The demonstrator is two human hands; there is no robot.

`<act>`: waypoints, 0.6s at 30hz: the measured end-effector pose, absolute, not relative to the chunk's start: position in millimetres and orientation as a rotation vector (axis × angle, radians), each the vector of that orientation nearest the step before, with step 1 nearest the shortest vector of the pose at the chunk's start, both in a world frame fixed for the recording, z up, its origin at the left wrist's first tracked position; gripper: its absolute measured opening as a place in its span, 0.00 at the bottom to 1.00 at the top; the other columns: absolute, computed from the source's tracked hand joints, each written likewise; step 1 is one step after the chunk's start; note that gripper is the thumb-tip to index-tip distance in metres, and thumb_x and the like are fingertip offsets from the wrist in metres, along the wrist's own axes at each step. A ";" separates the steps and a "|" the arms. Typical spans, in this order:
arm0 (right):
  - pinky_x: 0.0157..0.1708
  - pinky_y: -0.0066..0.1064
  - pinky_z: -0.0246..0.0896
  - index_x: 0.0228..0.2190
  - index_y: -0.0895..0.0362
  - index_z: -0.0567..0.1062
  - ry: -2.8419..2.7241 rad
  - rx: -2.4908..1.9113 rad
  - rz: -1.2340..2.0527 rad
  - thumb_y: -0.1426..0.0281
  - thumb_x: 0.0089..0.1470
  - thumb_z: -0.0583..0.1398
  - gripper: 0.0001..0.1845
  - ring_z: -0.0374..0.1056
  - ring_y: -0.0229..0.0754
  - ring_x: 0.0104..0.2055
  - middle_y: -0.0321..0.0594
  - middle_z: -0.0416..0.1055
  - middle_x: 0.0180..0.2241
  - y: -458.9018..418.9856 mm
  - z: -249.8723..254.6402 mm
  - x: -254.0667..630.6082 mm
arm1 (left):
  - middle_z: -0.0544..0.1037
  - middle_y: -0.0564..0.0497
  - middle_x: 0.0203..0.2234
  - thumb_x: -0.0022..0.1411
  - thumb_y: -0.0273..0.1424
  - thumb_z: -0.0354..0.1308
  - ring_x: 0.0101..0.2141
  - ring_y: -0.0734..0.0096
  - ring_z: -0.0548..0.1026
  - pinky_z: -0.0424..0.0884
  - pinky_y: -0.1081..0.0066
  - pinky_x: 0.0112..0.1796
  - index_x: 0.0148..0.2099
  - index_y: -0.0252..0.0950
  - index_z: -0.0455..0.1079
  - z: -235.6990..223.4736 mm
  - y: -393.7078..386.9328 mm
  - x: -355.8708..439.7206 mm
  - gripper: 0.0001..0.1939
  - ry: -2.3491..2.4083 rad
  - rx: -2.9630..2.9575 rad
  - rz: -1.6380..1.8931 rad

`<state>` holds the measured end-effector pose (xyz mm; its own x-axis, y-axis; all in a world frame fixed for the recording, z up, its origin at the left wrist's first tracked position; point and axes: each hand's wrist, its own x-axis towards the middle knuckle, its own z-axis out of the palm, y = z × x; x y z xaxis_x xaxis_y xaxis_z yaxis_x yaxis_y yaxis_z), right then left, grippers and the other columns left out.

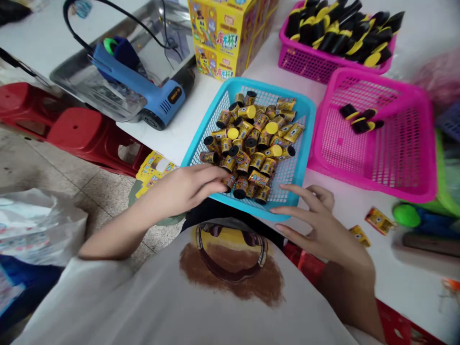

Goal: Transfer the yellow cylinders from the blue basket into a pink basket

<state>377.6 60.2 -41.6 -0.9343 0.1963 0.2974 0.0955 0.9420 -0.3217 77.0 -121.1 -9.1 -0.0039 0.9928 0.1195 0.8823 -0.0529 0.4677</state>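
A blue plastic basket (304, 120) sits on the white table right in front of me, holding a pile of several small yellow-and-black wrapped cylinders (251, 143). My left hand (187, 189) reaches over the basket's near left rim, its fingers curled among the nearest cylinders; whether it grips one is hidden. My right hand (319, 225) lies at the basket's near right corner with fingers stretched out and apart, holding nothing.
A pink basket (406, 158) with a few black-and-yellow pieces stands to the right, another full pink basket (305, 60) behind it. A yellow printed carton (223, 36) and a blue heat gun (151, 98) on a metal tray lie at the back. Red stools (75, 132) stand left.
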 end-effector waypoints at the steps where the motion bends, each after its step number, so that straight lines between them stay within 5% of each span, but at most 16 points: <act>1: 0.58 0.52 0.58 0.46 0.46 0.81 -2.778 -0.153 0.486 0.65 0.63 0.64 0.09 0.65 0.54 0.57 0.41 0.72 0.62 64.7 -33.4 371.9 | 0.83 0.42 0.47 0.78 0.50 0.46 0.45 0.58 0.83 0.74 0.63 0.46 0.60 0.37 0.73 -5.6 -105.6 83.9 0.26 2.023 1.922 0.453; 4: 0.55 0.47 0.62 0.51 0.48 0.78 -2.730 -0.075 0.399 0.75 0.65 0.60 0.16 0.69 0.49 0.54 0.42 0.78 0.52 72.8 -20.4 335.0 | 0.83 0.38 0.42 0.74 0.49 0.54 0.45 0.47 0.83 0.73 0.61 0.43 0.61 0.33 0.72 -2.7 -61.8 98.5 0.27 1.993 1.725 -0.039; 8: 0.49 0.40 0.70 0.51 0.51 0.79 -3.089 0.187 0.542 0.78 0.59 0.63 0.20 0.74 0.47 0.51 0.43 0.78 0.50 71.7 -26.6 272.9 | 0.83 0.44 0.37 0.67 0.42 0.64 0.39 0.52 0.82 0.69 0.66 0.38 0.58 0.35 0.70 -2.8 -43.9 93.5 0.22 1.833 1.676 -0.102; 13: 0.49 0.41 0.76 0.55 0.55 0.78 -3.207 0.194 0.686 0.74 0.62 0.62 0.20 0.78 0.49 0.49 0.47 0.79 0.50 73.8 -29.3 255.7 | 0.79 0.53 0.30 0.65 0.38 0.63 0.28 0.68 0.76 0.66 0.71 0.30 0.56 0.38 0.60 -1.9 -78.1 66.6 0.22 1.703 1.395 0.510; 18: 0.40 0.32 0.77 0.51 0.55 0.79 -2.704 0.077 1.084 0.69 0.62 0.62 0.16 0.78 0.38 0.37 0.41 0.81 0.41 95.3 -3.7 265.6 | 0.84 0.47 0.44 0.63 0.36 0.63 0.42 0.63 0.85 0.81 0.62 0.44 0.59 0.44 0.55 -1.8 -100.7 59.0 0.26 1.295 0.935 1.191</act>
<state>265.6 95.3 -3.7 -0.9729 0.0358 0.2285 -0.1320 0.7254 -0.6755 59.0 -100.7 -1.8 -0.0988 0.9752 -0.1980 -0.1159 0.1863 0.9756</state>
